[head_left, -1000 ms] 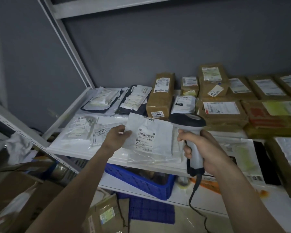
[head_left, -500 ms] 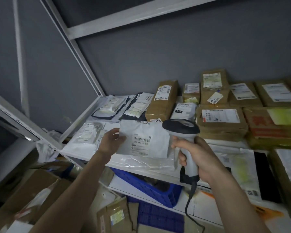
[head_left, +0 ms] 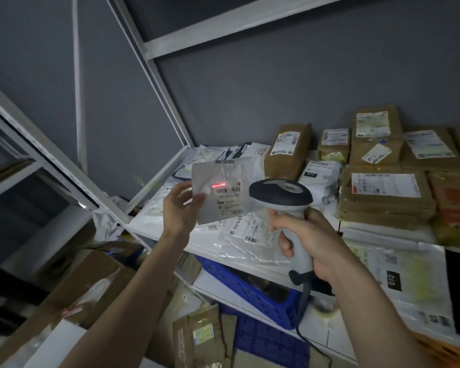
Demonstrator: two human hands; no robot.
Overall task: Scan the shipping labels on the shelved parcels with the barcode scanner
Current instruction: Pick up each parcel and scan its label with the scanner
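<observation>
Head view: left hand point(head_left: 179, 208) pinches a thin grey mailer point(head_left: 223, 192) by its left edge, thumb on the near face, fingers behind, holding it up off the shelf point(head_left: 160, 179) and tilted toward the scanner. Right hand point(head_left: 307, 239) is wrapped tight around the handle of the barcode scanner point(head_left: 282, 193), head aimed left at the mailer, cable point(head_left: 303, 314) hanging below. The red scan line point(head_left: 218, 185) falls on bare film just above and left of the printed barcode point(head_left: 228, 190), touching only its upper corner at best. Risk, as I judge it: no read, because the beam misses the bars; a small drop or rightward turn of the scanner head seems needed. The mailer is limp and creased and held at one edge only, so it may sag or twist and bend the code out of line. The glossy film could also glare. Other labelled bags point(head_left: 250, 232) lie right below on the shelf, and brown parcels point(head_left: 383, 195) stand behind; a stray beam could pick up the wrong label. The loose cable might snag the blue crate point(head_left: 250, 288) under the shelf.
</observation>
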